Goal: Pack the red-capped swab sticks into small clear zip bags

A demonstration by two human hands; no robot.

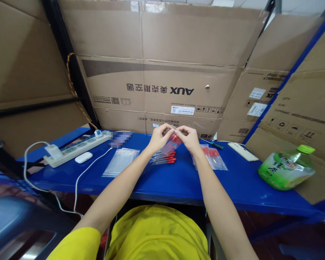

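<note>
Printed upside down on box point(162, 83): "AUX" beside 奥克斯空调. On bottle point(287, 169) label: green Chinese characters, including 茶. White stickers point(182, 109) too small to read.

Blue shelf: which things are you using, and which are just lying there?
In use: left hand, right hand, held bag, loose red-capped sticks, filled bag, empty bags.
Lying about: power strip, white case, screwdriver, white handset, green bottle.

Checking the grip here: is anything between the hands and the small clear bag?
Nothing visible. The left hand and right hand both pinch the small clear bag directly at its top, above the blue table; loose red-capped pieces lie below it.
</note>
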